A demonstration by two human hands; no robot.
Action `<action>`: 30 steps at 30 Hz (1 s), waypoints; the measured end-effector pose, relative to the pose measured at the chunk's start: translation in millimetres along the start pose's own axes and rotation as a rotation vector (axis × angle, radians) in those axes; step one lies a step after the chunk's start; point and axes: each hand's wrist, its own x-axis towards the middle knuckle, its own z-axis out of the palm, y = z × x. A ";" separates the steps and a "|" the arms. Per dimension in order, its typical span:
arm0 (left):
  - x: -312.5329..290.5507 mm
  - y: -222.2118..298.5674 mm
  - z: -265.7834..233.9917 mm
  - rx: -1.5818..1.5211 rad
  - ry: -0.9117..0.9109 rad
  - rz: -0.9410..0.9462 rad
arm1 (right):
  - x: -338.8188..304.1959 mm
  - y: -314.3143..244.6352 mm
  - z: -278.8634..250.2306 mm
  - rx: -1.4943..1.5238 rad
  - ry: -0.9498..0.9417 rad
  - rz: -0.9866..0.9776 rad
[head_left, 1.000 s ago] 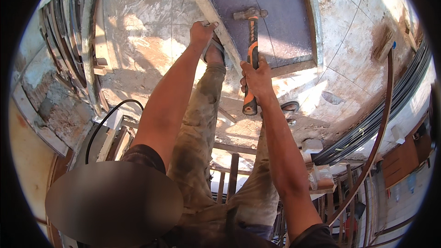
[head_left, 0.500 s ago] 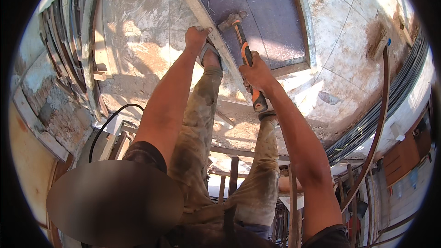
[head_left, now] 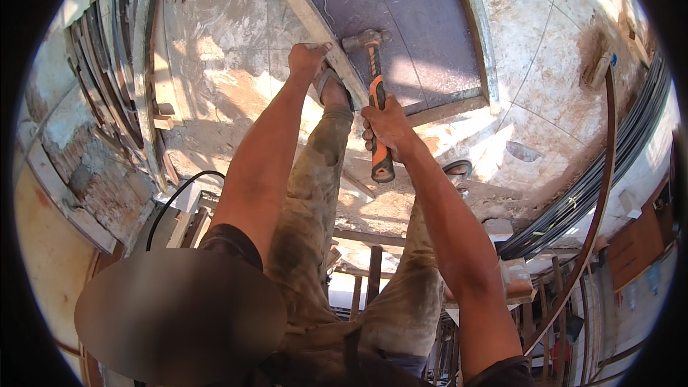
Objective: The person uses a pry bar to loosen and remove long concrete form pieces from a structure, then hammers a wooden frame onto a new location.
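My right hand (head_left: 388,127) is closed round the black-and-orange handle of a hammer (head_left: 375,86). The hammer's metal head lies over the dark panel (head_left: 423,29), close to the left bar of the wooden frame (head_left: 313,17) that borders it. At the outer side of that bar, my left hand (head_left: 307,61) is closed on the wood, its thumb along the edge; its fingertips are partly hidden. Just below my left hand, one sandalled foot (head_left: 332,90) stands against the frame.
Long narrow strips (head_left: 107,72) lean at the left, beside rough masonry (head_left: 100,179). A black cable (head_left: 172,197) curves near my left arm. A bundle of dark rods (head_left: 573,211) and a brown curved bar (head_left: 598,193) run along the right. Debris litters the stained floor (head_left: 215,57).
The hammer and my right hand have shifted slightly left and toward me, with the handle now more upright. My right foot shows farther to the right. My left hand stays at the frame.
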 end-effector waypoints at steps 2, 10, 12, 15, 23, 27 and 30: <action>0.0 -0.1 -6.0 -0.027 0.010 -0.005 | -15.8 -0.2 -7.2 0.170 -0.133 0.178; -24.2 17.5 12.2 0.155 0.177 0.162 | -63.0 0.9 -42.8 0.447 0.096 -0.035; -49.8 15.7 30.9 0.326 0.488 0.325 | -72.7 3.7 -45.3 0.528 0.140 -0.070; -106.1 38.7 69.2 0.493 0.354 0.523 | -107.0 14.2 -70.1 0.677 0.151 -0.033; -201.1 17.8 187.9 1.078 -0.377 0.511 | -191.2 114.9 -144.9 0.777 0.296 0.082; -196.2 -25.8 209.9 1.243 -0.437 0.541 | -180.1 169.3 -180.7 0.820 0.379 0.045; -190.8 -34.5 202.5 1.250 -0.407 0.630 | -143.7 191.5 -184.6 0.854 0.485 -0.036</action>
